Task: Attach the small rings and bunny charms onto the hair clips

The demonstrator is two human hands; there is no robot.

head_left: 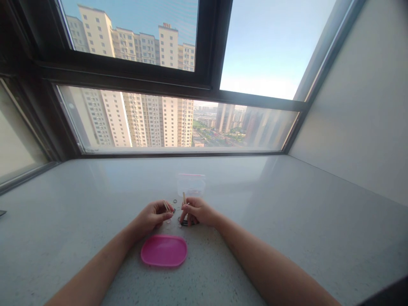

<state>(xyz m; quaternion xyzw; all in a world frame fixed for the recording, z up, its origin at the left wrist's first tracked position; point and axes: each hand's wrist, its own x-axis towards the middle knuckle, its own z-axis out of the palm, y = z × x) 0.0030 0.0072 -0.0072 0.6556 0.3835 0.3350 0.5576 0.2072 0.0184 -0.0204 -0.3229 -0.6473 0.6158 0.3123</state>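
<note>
My left hand (pixel 156 214) is closed in a pinch on a thin beige hair tie (pixel 166 206) near the middle of the counter. Just across a narrow gap, my right hand (pixel 195 210) pinches another beige hair tie (pixel 184 197), which sticks up above the fingers. Black hair ties (pixel 188 222) lie under and beside the right fingers, partly hidden by them. A small dark ring (pixel 175 201) rests on the counter between and beyond the hands. Some small pale loops close by are too faint to make out.
An oval pink lid (pixel 164 250) lies nearer to me, below the left hand. Beyond the hands stands a clear plastic box (pixel 191 184) with a pink line along its top edge. The speckled counter (pixel 95 191) runs to a dark-framed window (pixel 178 155). A white wall (pixel 357 119) borders the right.
</note>
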